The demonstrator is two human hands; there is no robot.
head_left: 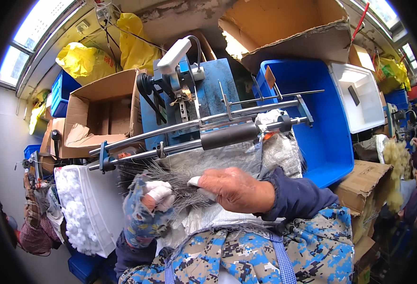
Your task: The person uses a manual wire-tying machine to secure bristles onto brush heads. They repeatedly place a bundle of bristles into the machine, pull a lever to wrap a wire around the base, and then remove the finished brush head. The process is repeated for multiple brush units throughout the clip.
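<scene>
Thin grey wires lie in a loose heap on a whitish sheet over my lap, in front of a machine. My left hand, in a patterned blue cover with white wrapping on the fingers, is curled at the heap's left side; what its fingers hold is hidden. From the right, my right hand reaches over the wires. Its fingers are folded closed, white wrapping on a fingertip, and wires run in under them. Just beyond both hands, a dark roller sits on a long metal bar.
A blue machine with a white-topped head stands ahead. To its left are an open cardboard box and a white tray of fluffy white pieces. A large blue bin and a white tub are on the right. Other people sit at both sides.
</scene>
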